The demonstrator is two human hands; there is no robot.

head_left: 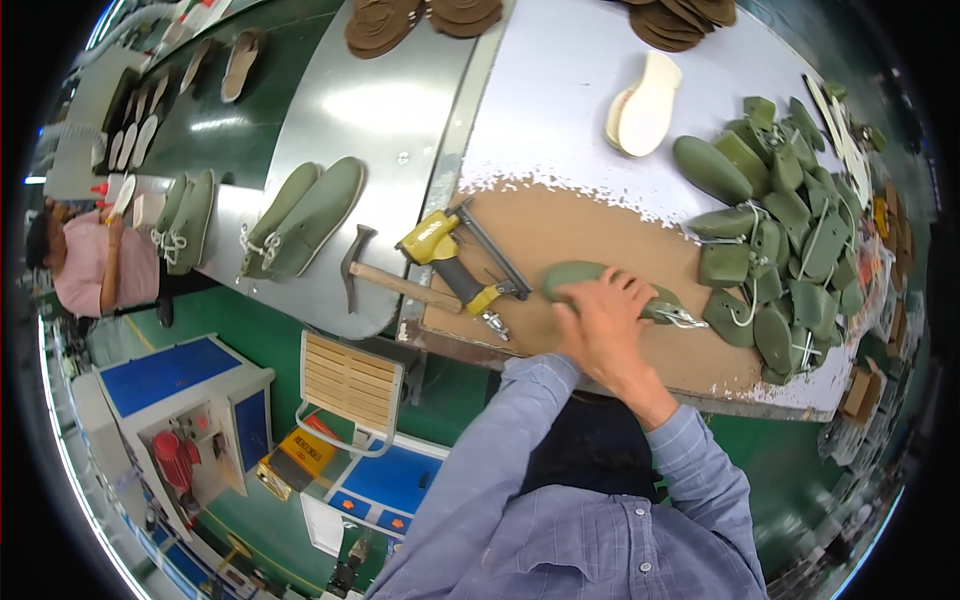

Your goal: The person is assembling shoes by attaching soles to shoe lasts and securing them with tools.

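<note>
A green shoe last (573,276) lies on the brown worn part of the workbench, its toe end to the left and a metal loop at the other end. My right hand (618,322) is closed over its middle, fingers bent across the top. My left hand (570,343) crosses close against the right one and is mostly hidden behind it, so its fingers do not show. To the left of both hands rests a yellow and black staple gun (452,262), beside a hammer (400,284) with a wooden handle.
Many green shoe lasts (785,225) are heaped on the right, some with cord loops. Cream soles (645,105) lie further back, brown pieces (680,20) at the far edge. Paired lasts (320,215) stand on the metal table (365,130). A chair (350,380) and another person (105,260) are leftward.
</note>
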